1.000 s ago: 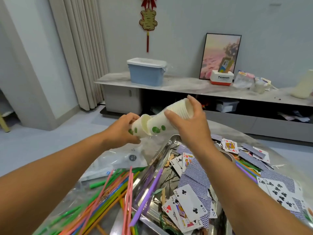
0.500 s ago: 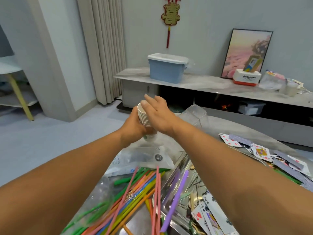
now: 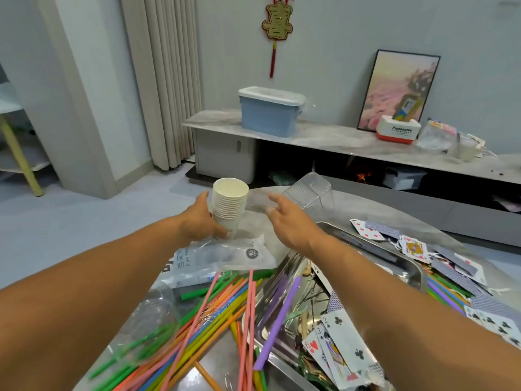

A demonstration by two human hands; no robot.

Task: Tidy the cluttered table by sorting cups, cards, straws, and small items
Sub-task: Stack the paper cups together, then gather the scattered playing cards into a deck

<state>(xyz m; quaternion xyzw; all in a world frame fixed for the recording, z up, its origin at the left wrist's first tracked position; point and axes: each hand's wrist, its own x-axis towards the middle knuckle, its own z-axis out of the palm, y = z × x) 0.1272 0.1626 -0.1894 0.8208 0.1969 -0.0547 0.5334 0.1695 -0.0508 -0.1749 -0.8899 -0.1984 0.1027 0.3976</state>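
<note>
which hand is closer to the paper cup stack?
Left. The left hand grips the paper cup stack near its base; the right hand is open beside it, apart.

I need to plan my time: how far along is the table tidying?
Early on. Done: the paper cups are nested in one upright stack. In hand: the left hand grips that stack on the table; the right hand hovers open beside it. Left: straws and playing cards lie scattered around the metal tray.

Matt paper cups (image 3: 229,203), glossy plastic straws (image 3: 225,306), a shiny metal tray (image 3: 406,266) and clear plastic wrappers (image 3: 222,258).
</note>
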